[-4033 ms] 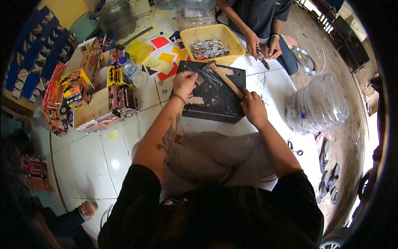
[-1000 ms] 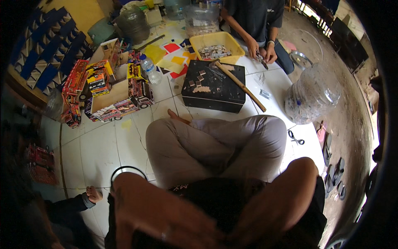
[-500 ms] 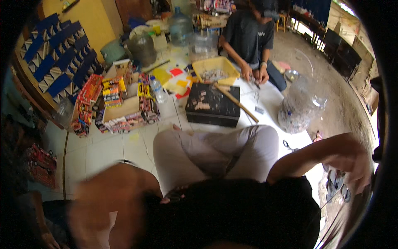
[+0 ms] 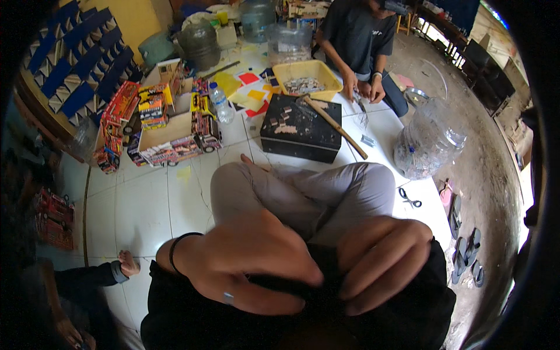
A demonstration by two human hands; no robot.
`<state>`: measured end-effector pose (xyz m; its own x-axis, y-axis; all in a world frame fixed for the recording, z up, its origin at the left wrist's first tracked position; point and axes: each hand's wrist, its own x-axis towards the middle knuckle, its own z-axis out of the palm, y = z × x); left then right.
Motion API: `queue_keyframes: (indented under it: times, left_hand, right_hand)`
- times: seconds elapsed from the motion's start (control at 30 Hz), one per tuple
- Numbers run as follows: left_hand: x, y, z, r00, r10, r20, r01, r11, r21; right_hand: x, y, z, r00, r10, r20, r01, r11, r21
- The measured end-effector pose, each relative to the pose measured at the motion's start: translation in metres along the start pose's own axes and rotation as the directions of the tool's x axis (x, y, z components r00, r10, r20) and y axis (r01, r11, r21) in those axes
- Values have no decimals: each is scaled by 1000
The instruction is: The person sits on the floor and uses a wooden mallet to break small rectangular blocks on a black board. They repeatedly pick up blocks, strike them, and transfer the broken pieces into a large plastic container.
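Observation:
Both my arms are bent across the front of my black shirt, over my crossed legs in grey trousers (image 4: 245, 186). My left hand (image 4: 286, 251) is in the middle, close to the shirt; a thin black band circles that arm. Facing it, my right hand (image 4: 373, 268) is also near the shirt. Their fingers are blurred or hidden, and no held thing shows. Beyond my legs stands a black box (image 4: 303, 149) with small wooden pieces (image 4: 284, 116) on top. A hammer (image 4: 335, 128) lies across it, its handle reaching past the right edge.
Colourful toy trucks (image 4: 175, 149) and a water bottle (image 4: 220, 105) stand left of the box. Behind it is a yellow tray (image 4: 332, 87). Another person (image 4: 361, 46) handles a metal tool. A clear jug (image 4: 426, 146), scissors (image 4: 409, 198) and sandals (image 4: 461, 251) are at right.
My right arm has come in from the far right towards my chest. My left arm has moved up and inward. The view has shifted a little, showing another person's foot at left.

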<state>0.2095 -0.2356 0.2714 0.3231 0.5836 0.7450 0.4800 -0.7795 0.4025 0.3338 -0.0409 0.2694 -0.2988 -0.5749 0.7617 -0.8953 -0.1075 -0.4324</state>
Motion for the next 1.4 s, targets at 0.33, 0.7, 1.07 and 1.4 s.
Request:
queue_keyframes:
  times: [0.33,0.7,1.07,1.4]
  left_hand:
    - [0,36,47,902,-142,-408,-33,919,-393]
    - [-5,25,83,964,5,-268,-139,863,-486]
    - [-11,22,107,962,3,-272,-165,801,-575]
    - [-14,7,112,968,-17,-251,-132,814,-565]
  right_hand:
    - [-5,-47,25,846,-8,-533,-132,966,-223]
    - [-26,-50,41,831,-144,-537,-120,897,-426]
    - [-41,-15,71,828,-63,-557,-201,894,-400]
    - [-50,-3,76,806,-47,-590,-249,877,-410]
